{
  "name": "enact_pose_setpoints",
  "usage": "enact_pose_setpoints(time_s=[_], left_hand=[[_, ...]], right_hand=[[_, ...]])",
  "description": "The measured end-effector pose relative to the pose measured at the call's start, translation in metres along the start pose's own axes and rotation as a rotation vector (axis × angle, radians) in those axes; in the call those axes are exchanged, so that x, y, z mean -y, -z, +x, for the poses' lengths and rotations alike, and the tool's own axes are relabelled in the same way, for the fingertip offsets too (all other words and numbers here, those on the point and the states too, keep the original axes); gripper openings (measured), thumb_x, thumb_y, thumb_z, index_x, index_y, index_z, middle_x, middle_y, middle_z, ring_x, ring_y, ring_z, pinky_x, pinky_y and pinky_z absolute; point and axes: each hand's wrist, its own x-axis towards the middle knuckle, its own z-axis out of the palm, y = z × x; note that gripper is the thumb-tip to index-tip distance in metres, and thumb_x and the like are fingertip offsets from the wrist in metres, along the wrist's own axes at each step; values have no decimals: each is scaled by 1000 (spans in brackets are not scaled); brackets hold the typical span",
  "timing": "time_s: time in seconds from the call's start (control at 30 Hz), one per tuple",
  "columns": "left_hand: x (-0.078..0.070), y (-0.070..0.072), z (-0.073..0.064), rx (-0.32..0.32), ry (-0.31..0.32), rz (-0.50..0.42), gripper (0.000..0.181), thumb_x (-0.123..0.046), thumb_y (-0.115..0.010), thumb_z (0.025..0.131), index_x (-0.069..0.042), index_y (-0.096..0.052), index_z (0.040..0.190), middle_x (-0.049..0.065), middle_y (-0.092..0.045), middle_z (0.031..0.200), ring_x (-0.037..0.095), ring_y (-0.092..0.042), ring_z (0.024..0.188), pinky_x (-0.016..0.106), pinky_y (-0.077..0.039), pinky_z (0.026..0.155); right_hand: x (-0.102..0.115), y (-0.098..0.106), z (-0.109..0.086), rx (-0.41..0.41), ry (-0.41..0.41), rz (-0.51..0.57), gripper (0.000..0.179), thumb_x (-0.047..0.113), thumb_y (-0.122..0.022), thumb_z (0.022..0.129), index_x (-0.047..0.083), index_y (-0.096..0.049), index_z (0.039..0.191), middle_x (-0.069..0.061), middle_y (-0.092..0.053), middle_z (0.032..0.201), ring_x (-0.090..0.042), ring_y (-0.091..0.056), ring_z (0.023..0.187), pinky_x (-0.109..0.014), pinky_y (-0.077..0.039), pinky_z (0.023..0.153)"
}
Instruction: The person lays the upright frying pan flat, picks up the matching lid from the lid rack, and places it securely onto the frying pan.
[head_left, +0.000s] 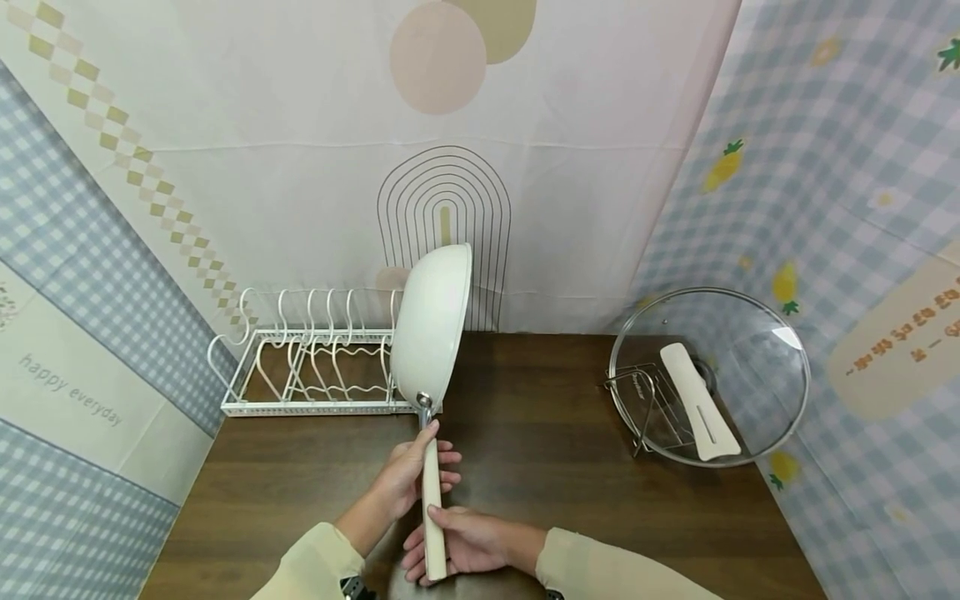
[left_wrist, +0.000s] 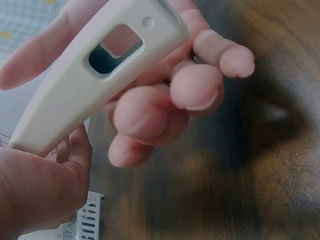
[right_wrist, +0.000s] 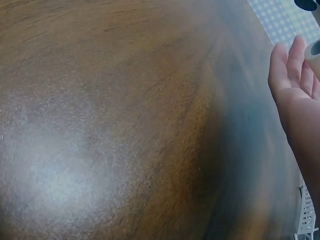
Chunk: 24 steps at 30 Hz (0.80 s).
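A white wok (head_left: 431,325) stands on edge, its rounded underside facing left and its long cream handle (head_left: 432,479) pointing toward me. My left hand (head_left: 401,479) grips the handle close to the metal neck, thumb along the top. Around the handle's end, my right hand (head_left: 476,537) holds on from the right, thumb over it and fingers under it. The left wrist view shows the slotted handle end lying across the right hand's curled fingers (left_wrist: 145,117). Beside the wok is a white wire rack (head_left: 300,408); the wok overlaps its right end in the head view.
A glass lid (head_left: 765,392) with an upright cream handle (head_left: 697,404) leans on a small wire stand (head_left: 648,408) at the right. Patterned cloth walls (head_left: 600,208) enclose the brown wooden table (head_left: 540,433) at the back and sides.
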Motion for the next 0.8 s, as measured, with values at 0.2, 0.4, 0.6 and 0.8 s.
enact_pose_setpoints(time_s=[0.2, 0.4, 0.6, 0.8], left_hand=[[-1, -1, 0, 16, 20, 18, 76, -64, -53, 88, 4, -54, 123, 16, -70, 111, 22, -72, 75, 39, -59, 73], [0, -3, 1, 17, 31, 29, 77, -64, -49, 90, 4, -51, 126, 16, -69, 113, 20, -71, 72, 37, -59, 68], [-1, -5, 1, -23, 43, 17, 83, -68, -54, 85, 5, -51, 124, 18, -69, 112, 18, -70, 64, 32, -58, 61], [-1, -8, 0, -46, 38, 12, 86, -70, -55, 82, 6, -51, 122, 13, -72, 100, 17, -68, 60, 30, -57, 57]], right_hand=[[1, -1, 0, 12, -27, 2, 50, 55, -25, 101, 18, -53, 119, 3, -66, 114, -15, -63, 111, -38, -50, 97], [0, -1, 0, 2, -57, -11, 50, 57, -23, 101, 20, -55, 114, 6, -65, 107, -13, -64, 107, -37, -51, 92], [1, -2, 1, 14, -53, -17, 51, 57, -21, 101, 21, -56, 111, 8, -66, 105, -13, -64, 107, -36, -51, 92], [3, -3, 3, 28, -45, -11, 51, 55, -20, 102, 21, -56, 112, 7, -67, 105, -13, -64, 106, -34, -51, 92]])
